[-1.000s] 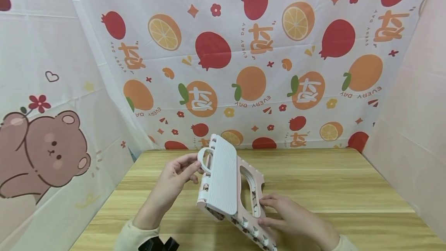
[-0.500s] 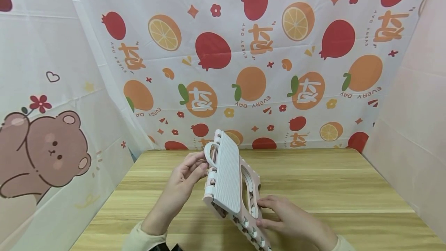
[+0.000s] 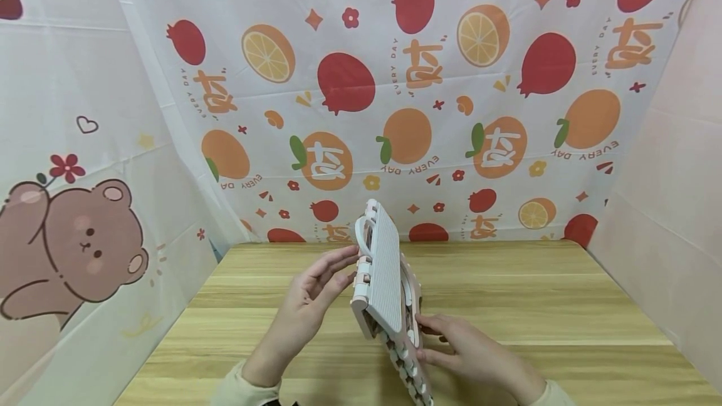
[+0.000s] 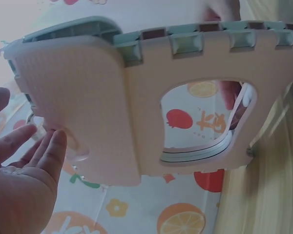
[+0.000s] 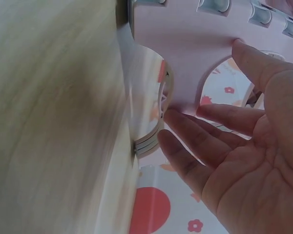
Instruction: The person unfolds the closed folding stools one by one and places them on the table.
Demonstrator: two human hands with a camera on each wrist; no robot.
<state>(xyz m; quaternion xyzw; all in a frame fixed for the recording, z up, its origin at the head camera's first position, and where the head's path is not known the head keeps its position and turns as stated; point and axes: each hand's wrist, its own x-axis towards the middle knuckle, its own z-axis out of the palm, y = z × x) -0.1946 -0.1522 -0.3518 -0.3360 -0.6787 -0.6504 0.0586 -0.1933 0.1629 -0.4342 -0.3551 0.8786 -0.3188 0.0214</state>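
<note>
A folding step stool of pale pink and white plastic stands tilted, partly folded, at the middle of the table. My left hand is at its hinged left edge, just below the white loop handle. In the left wrist view the left fingertips touch the top panel beside the handle, nearly straight. On the other side, my right hand rests its thumb and fingertips against the leg panel. The right wrist view shows the right thumb on that panel, with the other fingers extended beside its cutouts.
The wood-grain table extends around the stool. A fruit-print cloth hangs behind it, a bear-print cloth on the left and a pale cloth on the right.
The stool's upper part has swung right and upward, and its panels have come closer together. My left hand has followed it rightward, its fingers loosening from the handle. My right hand has barely moved.
</note>
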